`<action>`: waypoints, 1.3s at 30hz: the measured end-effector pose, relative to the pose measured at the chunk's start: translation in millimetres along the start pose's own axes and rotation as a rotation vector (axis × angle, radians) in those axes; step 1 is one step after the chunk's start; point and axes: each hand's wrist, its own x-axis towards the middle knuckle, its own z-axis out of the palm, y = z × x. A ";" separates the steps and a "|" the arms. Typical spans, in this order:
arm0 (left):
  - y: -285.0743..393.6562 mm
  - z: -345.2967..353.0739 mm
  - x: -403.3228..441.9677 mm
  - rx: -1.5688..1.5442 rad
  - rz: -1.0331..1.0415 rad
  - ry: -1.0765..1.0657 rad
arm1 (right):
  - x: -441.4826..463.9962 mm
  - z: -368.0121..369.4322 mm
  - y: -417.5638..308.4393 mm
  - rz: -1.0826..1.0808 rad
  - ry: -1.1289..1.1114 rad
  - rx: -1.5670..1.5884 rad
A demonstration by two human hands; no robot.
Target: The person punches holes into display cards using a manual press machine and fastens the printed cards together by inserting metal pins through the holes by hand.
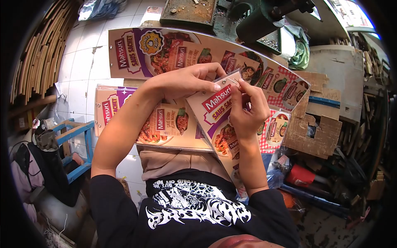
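A long printed Mahsuri sauce sign (pixel 215 120) lies slanted in front of me, with eyelets near its top corners. My left hand (pixel 190 78) grips its top edge, the thumb pressed on the front face. My right hand (pixel 250 109) is closed in a pinch at the top right corner, on a thin pale wire-like piece (pixel 235 81) by the eyelet. What this piece is exactly is too small to tell. Beneath lies a stack of matching signs (pixel 186 138) across my lap. Another such sign (pixel 136 70) stretches behind my hands.
A dark green machine (pixel 260 20) stands at the far side, beside a metal tray (pixel 188 12) with small parts. Torn cardboard (pixel 314 136) lies to the right. A blue frame (pixel 78 153) is at left, below stacked wooden strips (pixel 41 49).
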 end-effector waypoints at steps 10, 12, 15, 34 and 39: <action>1.4 1.0 -0.6 -0.011 0.010 -0.011 | -0.8 -1.2 -0.7 0.015 -0.020 0.007; 2.1 1.3 -0.8 -0.007 0.010 -0.010 | -0.8 -0.9 -0.5 0.004 -0.013 0.010; 2.6 1.4 -0.8 -0.005 0.018 -0.014 | -0.5 -1.4 -0.1 0.007 -0.015 -0.008; 0.4 0.2 1.1 -0.013 0.003 -0.012 | -3.9 0.5 -0.9 -0.081 -0.006 -0.072; -1.7 -0.7 1.5 -0.004 0.016 -0.005 | -4.1 -0.4 -4.4 -0.085 -0.029 -0.091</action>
